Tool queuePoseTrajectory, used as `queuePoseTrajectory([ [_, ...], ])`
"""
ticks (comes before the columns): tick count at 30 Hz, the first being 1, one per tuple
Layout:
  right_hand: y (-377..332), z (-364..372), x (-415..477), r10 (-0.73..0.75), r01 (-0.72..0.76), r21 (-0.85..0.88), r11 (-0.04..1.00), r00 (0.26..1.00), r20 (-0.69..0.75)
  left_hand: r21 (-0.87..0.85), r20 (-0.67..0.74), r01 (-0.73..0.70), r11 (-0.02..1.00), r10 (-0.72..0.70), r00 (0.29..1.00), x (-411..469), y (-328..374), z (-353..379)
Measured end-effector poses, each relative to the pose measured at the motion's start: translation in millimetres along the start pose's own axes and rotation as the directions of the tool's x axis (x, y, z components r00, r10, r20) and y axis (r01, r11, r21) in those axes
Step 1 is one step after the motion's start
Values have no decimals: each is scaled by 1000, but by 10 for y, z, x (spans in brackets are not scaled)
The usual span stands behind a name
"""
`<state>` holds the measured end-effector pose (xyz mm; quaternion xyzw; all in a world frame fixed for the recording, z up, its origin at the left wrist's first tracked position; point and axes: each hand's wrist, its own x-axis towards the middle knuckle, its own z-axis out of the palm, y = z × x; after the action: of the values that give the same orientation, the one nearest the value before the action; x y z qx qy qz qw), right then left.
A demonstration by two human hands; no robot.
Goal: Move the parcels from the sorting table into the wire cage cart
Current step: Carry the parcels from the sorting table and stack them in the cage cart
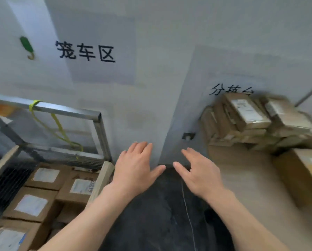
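Roughly midway: several parcels [46, 176] already lie in the cart [99, 117] at left, while a stack [247, 113] and a bigger box [303, 178] wait on the tabletop [245, 182]. Left hand [135, 171] and right hand [200, 173] hover between, fingers spread, holding nothing.

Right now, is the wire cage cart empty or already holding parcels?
Not empty: several labelled parcels lie side by side inside the wire cage cart. Cannot tell how deep they stack beneath.
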<state>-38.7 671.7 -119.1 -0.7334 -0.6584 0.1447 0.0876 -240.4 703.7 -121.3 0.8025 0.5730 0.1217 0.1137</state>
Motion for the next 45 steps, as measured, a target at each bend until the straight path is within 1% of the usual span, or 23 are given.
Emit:
queuePoseTrajectory([
  [4, 752, -283, -194, 112, -111, 23, 994, 992, -57, 17, 69, -115, 993, 113, 991, 160, 768, 129],
  [10, 1734, -666, -573, 238, -233, 51, 971, 962, -132, -17, 113, -251, 968, 252, 961, 343, 1816, 366],
  [14, 2342, -873, -859, 321, -310, 89, 947, 930, -177, -34, 120, -357, 934, 358, 926, 420, 2491, 520],
  [20, 3128, -1072, -1202, 458, -445, 108, 889, 865, -206, -39, 155, -474, 880, 474, 867, 492, 3329, 794],
  [24, 3533, -1154, -1314, 560, -545, 132, 828, 801, -212, -51, 200, -525, 850, 523, 828, 602, 3724, 981],
  [29, 3990, -1186, -1311, 645, -627, 151, 764, 738, -199, -37, 271, -573, 819, 560, 783, 884, 4120, 1266],
  [35, 4492, -1160, -1078, 748, -731, 161, 663, 641, -169, -66, 351, -642, 764, 620, 701, 1378, 4564, 1713],
  [41, 4911, -1201, -690, 816, -801, 159, 577, 560, -140, -121, 431, -662, 740, 640, 636, 1793, 4833, 2123],
  [45, 5191, -1216, -437, 824, -809, 161, 566, 547, -147, -154, 460, -657, 738, 642, 613, 2001, 4885, 2310],
])
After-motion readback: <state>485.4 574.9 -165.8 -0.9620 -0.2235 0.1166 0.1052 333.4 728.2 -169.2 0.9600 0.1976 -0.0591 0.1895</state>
